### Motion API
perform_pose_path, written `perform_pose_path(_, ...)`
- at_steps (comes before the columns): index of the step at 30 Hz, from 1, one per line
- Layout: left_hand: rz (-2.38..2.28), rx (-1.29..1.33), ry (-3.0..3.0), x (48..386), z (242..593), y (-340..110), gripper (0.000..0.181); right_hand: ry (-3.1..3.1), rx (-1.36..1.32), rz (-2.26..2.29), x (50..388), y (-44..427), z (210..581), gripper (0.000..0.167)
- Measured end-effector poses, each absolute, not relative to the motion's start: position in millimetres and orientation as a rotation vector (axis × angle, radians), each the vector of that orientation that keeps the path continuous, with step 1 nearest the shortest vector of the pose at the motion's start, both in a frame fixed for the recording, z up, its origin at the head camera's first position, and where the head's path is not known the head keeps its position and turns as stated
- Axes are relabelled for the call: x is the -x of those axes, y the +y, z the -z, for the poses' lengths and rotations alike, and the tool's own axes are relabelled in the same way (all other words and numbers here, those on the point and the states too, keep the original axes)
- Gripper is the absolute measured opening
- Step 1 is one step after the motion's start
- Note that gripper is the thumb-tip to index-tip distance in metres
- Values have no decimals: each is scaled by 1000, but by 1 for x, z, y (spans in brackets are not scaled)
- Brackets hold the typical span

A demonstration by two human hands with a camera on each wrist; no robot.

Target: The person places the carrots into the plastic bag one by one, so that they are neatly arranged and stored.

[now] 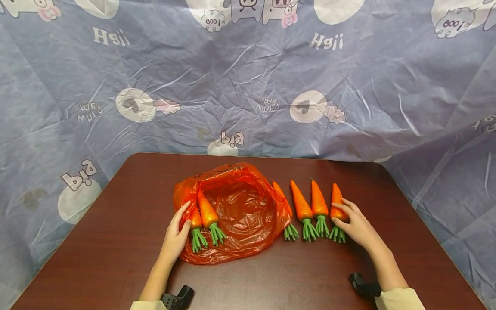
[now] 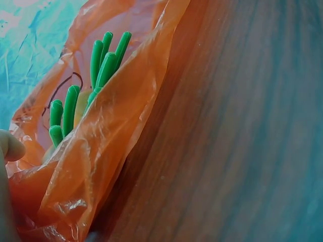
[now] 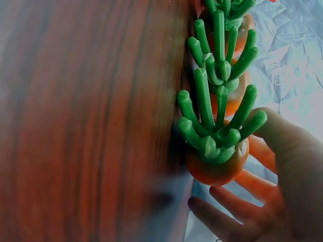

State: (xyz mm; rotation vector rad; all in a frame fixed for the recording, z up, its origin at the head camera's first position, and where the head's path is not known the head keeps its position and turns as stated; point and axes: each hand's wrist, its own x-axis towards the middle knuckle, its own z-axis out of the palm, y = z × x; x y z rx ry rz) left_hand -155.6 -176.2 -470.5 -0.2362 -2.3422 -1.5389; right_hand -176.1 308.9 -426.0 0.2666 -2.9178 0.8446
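An orange-red plastic bag [image 1: 248,241] lies with its mouth spread toward me. My left hand [image 1: 177,230] holds the bag's left rim; its thumb [image 2: 12,147] shows there in the left wrist view. Beside that hand, two carrots [image 1: 208,211] with green stems lie inside the bag. To the right, several more carrots [image 1: 301,202] are lined up, stems toward me. The rightmost carrot [image 1: 336,196] is gripped by my right hand [image 1: 358,226], thumb on one side and fingers on the other. In the right wrist view, two outer fingers [image 3: 217,214] stay spread off the carrot.
All of this lies on a dark brown table [image 1: 279,284]. A patterned grey-blue cloth [image 1: 248,77] hangs behind it and at both sides. The bag's right rim partly covers the nearest carrot [image 1: 280,193] of the row.
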Motion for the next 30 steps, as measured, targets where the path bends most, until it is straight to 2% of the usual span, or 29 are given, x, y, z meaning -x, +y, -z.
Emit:
perform_pose_path(10, 1593, 207, -2363, 156, 469, -178, 49, -2877, -274, -802, 184, 313, 435, 41)
perform_pose_path(18, 1596, 179, -2393, 155, 467, -176, 49, -2899, -196, -787, 180, 311, 432, 44)
perform_pose_path(30, 1595, 156, -2417, 139, 435, -166, 48, -2895, -146, -749, 172, 305, 423, 45)
